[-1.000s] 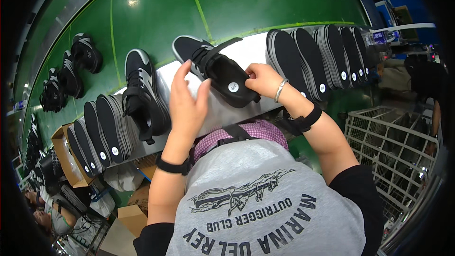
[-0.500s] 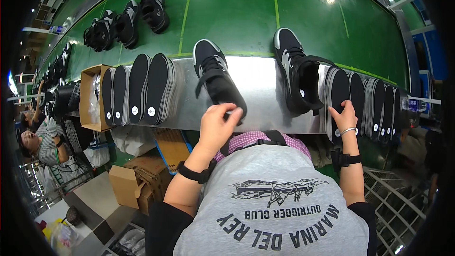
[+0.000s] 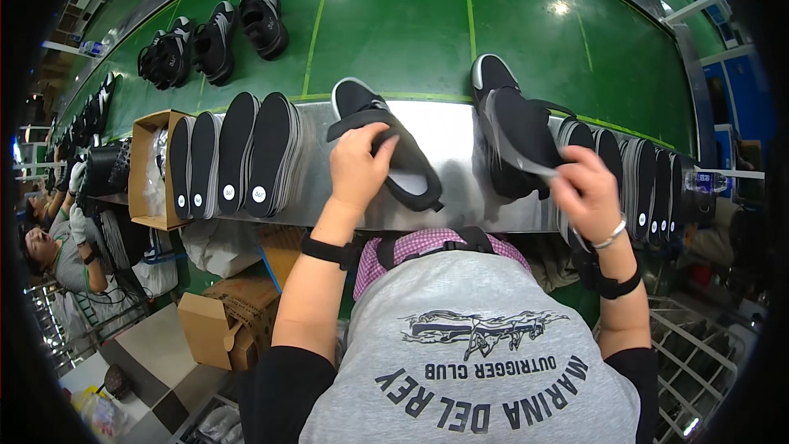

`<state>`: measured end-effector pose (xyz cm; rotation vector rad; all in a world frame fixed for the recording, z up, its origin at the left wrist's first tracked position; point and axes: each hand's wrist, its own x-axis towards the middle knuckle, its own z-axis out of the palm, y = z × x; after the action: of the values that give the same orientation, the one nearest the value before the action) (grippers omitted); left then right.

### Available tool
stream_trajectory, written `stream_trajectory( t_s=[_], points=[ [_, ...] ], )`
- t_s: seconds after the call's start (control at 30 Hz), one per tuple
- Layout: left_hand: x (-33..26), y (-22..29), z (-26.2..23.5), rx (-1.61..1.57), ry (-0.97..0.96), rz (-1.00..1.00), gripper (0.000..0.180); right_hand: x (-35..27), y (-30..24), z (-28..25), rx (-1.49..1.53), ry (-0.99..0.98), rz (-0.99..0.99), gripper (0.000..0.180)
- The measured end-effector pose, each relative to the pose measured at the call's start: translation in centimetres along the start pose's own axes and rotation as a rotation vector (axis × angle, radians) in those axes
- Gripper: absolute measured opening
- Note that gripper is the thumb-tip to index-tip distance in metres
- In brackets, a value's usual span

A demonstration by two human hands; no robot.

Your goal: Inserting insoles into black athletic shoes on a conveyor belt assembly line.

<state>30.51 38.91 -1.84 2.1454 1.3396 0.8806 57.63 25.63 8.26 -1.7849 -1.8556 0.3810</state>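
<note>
In my right hand a black insole with a pale underside is pinched at one end. It is held tilted over the right sneaker, a black shoe with a silver toe, and hides much of it. My left hand has its fingers closed on the strap and tongue area of the left sneaker, which is of the same kind. That shoe lies slantwise on the metal ledge, heel towards me, its opening partly showing.
Stacks of black insoles stand left of the shoes, with more insole stacks on the right. A cardboard box is at the ledge's left end. Several sneakers sit on the green surface. At far left a gloved co-worker is at work.
My right hand has lifted an insole from the right stack and brought it left over the right sneaker. My left hand has moved from the left sneaker's heel up to its strap.
</note>
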Motion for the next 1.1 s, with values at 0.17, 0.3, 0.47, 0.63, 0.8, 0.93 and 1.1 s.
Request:
stream_trajectory(
  t_s=[0.17, 0.3, 0.47, 0.63, 0.8, 0.93, 1.1],
  points=[
    [1.6, -0.8, -0.7, -0.422, -0.204, -0.394, 0.021, 4.6, -5.2, 3.6, -0.447, -0.522, -0.462, 0.004],
    [1.7, -1.4, -1.0, -0.734, -0.376, -0.637, 0.022, 6.7, -7.4, 6.5, -0.592, -0.663, -0.534, 0.006],
    [1.5, -2.5, -0.4, -0.847, -0.434, -0.662, 0.024, 9.2, -7.2, 12.1, -0.499, -0.849, -0.231, 0.014],
    [1.0, -2.9, 1.9, -0.666, -0.27, -0.468, 0.023, 8.3, -5.7, 15.4, -0.457, -0.741, -0.141, 0.019],
    [0.6, -2.7, 1.8, -0.539, -0.228, -0.448, 0.024, 6.9, -7.9, 8.9, -0.724, -0.85, -0.183, 0.027],
    [0.7, -2.6, 2.2, -0.529, -0.229, -0.424, 0.024, 6.7, -6.5, 9.0, -0.665, -0.797, -0.315, 0.022],
    [0.6, -2.8, 2.8, -0.544, -0.238, -0.418, 0.023, 7.6, -6.0, 12.9, -0.582, -0.809, -0.363, 0.015]
  ],
)
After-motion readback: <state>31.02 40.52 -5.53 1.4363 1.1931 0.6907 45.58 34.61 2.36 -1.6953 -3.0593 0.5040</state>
